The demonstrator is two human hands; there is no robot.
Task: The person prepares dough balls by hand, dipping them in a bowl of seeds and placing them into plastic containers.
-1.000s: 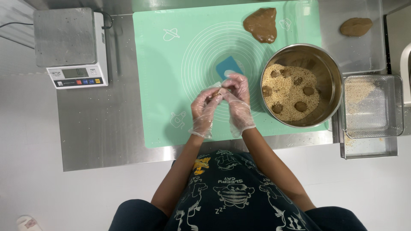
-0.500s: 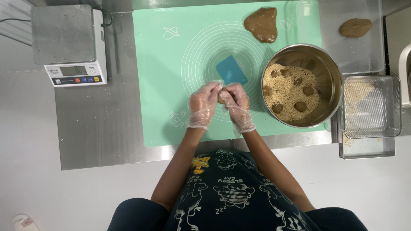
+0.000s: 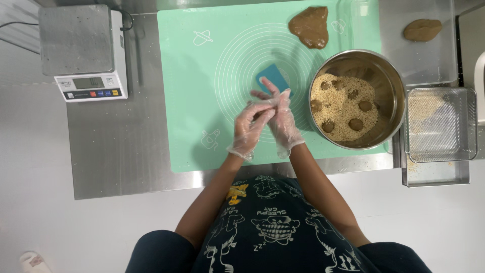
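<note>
palms pressed together: the clear-gloved left hand (image 3: 249,126) and clear-gloved right hand (image 3: 281,119) cup a small brown dough piece (image 3: 261,115), barely visible, over the mint silicone baking mat (image 3: 202,101). round steel bowl of sesame (image 3: 384,91) sits just right, so dropping's easy.

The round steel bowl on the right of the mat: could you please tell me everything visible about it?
The steel bowl is round, shiny and deep, standing upright on the right edge of the mint silicone mat. It holds a bed of pale sesame-like seeds with about six brown dough balls on them. Neither gloved hand touches it; a mesh basket sits just right of it.
</note>
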